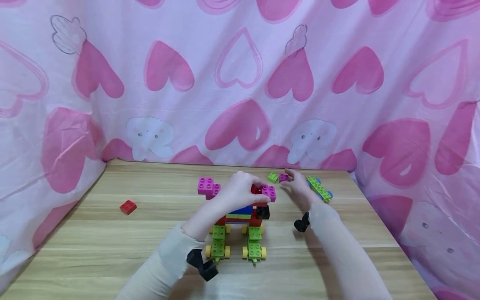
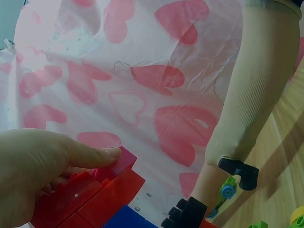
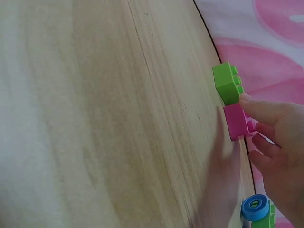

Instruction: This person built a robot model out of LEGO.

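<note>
My left hand (image 1: 240,189) reaches over the top of a block build standing on yellow-wheeled green bases (image 1: 254,246). Its thumb lies on a pink brick (image 2: 118,164) at the build's upper right, and the fingers curl behind red bricks (image 2: 76,197); they grip this top part. Blue bricks (image 1: 241,210) and a black brick (image 1: 263,212) sit lower in the build. My right hand (image 3: 280,137) is at a loose pink brick (image 3: 236,121) near the table's back edge, thumb and fingers spread loosely about its studded side. A green brick (image 3: 227,83) stands beside that pink one.
A green piece with blue wheels (image 1: 318,189) lies right of my right hand. A lone red brick (image 1: 128,207) rests on the left of the wooden table (image 1: 93,250). More pink bricks (image 1: 206,186) top the build's left end. A heart-patterned curtain (image 1: 240,125) surrounds the table's back and sides.
</note>
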The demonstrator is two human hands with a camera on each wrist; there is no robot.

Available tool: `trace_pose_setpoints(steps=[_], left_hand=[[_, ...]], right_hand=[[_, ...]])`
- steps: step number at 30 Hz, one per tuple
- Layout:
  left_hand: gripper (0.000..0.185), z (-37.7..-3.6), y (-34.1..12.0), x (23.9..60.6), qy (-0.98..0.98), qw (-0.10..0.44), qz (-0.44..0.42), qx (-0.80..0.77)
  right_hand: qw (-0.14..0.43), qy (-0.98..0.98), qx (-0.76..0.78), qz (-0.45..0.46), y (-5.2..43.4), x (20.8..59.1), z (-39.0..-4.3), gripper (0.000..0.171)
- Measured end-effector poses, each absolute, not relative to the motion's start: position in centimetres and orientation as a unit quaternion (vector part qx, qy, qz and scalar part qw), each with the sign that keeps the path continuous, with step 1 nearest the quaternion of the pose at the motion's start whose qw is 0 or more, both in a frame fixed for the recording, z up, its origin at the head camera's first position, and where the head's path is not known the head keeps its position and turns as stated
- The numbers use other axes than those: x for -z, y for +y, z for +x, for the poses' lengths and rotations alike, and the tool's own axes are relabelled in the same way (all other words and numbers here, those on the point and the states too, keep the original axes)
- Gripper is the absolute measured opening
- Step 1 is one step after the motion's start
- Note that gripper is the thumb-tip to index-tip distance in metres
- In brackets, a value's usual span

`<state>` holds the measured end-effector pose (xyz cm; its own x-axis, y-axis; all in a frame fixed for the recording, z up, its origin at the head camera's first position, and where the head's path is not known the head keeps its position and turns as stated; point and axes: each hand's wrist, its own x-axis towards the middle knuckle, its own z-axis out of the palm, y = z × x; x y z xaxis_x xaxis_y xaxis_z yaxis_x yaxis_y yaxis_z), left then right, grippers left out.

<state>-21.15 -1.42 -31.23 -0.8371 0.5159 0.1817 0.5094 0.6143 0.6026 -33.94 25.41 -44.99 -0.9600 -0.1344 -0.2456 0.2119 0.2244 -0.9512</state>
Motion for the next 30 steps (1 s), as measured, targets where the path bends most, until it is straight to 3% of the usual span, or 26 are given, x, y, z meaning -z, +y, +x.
trace_pose_setpoints(steps=[8, 19, 24, 30], left_hand=[[0.037, -21.0, -1.4, 31.1, 0.897, 0.005, 0.285, -0.337], [0.037, -21.2, -1.4, 31.4, 0.897, -0.002, 0.289, -0.335], [0.038, -21.1, -1.5, 31.4, 0.897, 0.000, 0.285, -0.337], [0.038, -21.1, -1.5, 31.4, 0.897, -0.002, 0.287, -0.336]], right_hand=[[0.133, 0.775, 0.617, 0.024, 25.8, 46.1, -35.4, 0.072], [0.045, 0.909, 0.413, -0.029, 26.5, 46.8, -36.5, 0.049], [0.028, 0.908, 0.418, -0.024, 26.6, 46.6, -36.1, 0.046], [0.047, 0.864, 0.501, 0.024, 26.5, 46.0, -35.1, 0.045]])
